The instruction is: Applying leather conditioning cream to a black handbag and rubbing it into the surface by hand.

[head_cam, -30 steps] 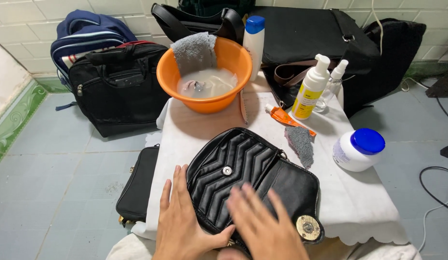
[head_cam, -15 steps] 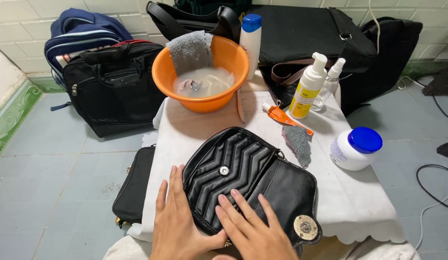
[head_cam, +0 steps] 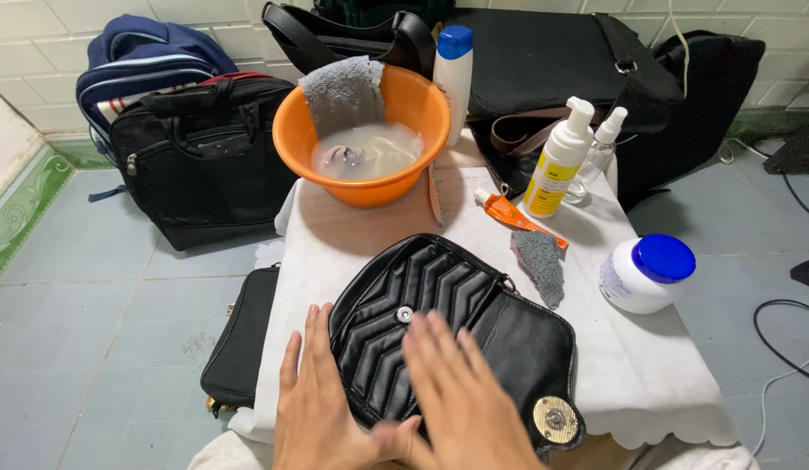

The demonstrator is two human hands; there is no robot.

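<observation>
A black quilted purse (head_cam: 439,296) lies on the white cloth (head_cam: 648,374), flap open, with a silver snap in the middle and a round gold clasp at its lower right. My left hand (head_cam: 313,405) lies flat at the purse's left edge, fingers spread. My right hand (head_cam: 452,396) rests flat on the purse body below the snap, blurred by motion. Neither hand grips anything.
An orange basin (head_cam: 370,187) of cloudy water with a grey cloth over its rim stands at the back. A pump bottle (head_cam: 557,165), small spray bottle (head_cam: 600,152), orange tube (head_cam: 513,216), grey rag (head_cam: 541,261) and blue-lidded jar (head_cam: 644,274) sit to the right. Black bags (head_cam: 204,161) surround the table.
My right hand has slid across the purse's front, from lower down up towards the snap. The left hand has stayed at the left edge. The view shifted slightly.
</observation>
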